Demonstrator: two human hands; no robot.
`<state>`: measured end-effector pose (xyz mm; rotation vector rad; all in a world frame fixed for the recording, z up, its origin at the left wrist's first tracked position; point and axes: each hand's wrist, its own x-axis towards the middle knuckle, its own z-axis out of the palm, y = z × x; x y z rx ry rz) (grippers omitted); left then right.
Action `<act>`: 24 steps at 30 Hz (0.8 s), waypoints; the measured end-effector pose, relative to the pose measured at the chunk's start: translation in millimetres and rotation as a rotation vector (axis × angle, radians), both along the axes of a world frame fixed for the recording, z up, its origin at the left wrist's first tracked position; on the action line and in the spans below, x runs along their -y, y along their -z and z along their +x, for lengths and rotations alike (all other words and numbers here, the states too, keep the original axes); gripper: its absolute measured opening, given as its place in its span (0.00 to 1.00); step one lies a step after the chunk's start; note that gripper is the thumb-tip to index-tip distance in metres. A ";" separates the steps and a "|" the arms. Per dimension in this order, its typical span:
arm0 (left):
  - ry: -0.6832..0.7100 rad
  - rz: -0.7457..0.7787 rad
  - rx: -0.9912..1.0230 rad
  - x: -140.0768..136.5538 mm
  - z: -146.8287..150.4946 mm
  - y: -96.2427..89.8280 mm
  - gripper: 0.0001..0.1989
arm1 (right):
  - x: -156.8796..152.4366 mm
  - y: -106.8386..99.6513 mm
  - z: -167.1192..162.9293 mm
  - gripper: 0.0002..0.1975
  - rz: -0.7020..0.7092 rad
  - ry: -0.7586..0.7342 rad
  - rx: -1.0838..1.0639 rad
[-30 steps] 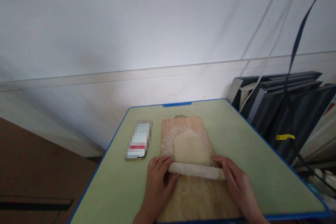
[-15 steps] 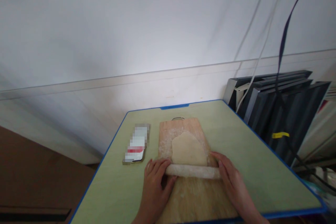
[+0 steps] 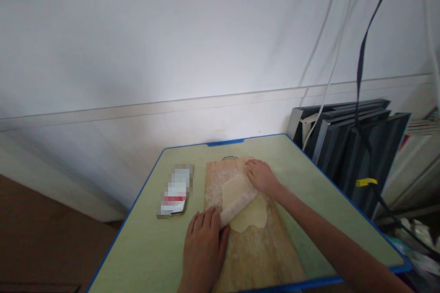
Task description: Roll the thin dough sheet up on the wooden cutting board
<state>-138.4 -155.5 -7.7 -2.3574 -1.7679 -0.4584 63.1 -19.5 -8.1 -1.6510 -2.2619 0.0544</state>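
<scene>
A floury rolling pin (image 3: 238,208) lies slantwise across a flat sheet of pale dough (image 3: 254,218), its far end to the right. My left hand (image 3: 205,238) is closed on the near left end, with the thumb bent underneath. Up at the far end, my right hand (image 3: 262,176) covers the pin's tip with its fingers curled over. Beneath the dough is a wooden cutting board (image 3: 257,261) dusted with flour, with a metal handle at its far edge.
The board rests on a pale green table (image 3: 144,247) with a blue rim. A phone (image 3: 176,190) lies left of the board. Dark flat panels (image 3: 357,151) lean by the wall on the right. A dark strap (image 3: 360,59) and white cables hang there.
The rolling pin has turned from crosswise to slanted as my right hand moved away from me and leftward. It now lies over the middle of the dough. My left hand stays at the left end.
</scene>
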 end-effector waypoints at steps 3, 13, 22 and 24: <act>-0.024 -0.046 0.009 0.8 -1.4 -0.6 0.12 | -16.5 0.6 -8.1 0.16 -0.006 -0.069 0.012; -0.012 -0.049 -0.021 -17.2 -8.0 -4.8 0.11 | 61.5 10.2 22.6 0.21 0.067 -0.195 -0.039; 0.029 0.039 -0.018 -23.4 -16.1 6.7 0.12 | 42.9 -3.9 10.2 0.19 -0.106 -0.034 -0.005; 0.016 0.050 -0.024 -21.5 -16.1 8.7 0.12 | 26.3 -8.6 6.9 0.19 -0.183 -0.028 0.018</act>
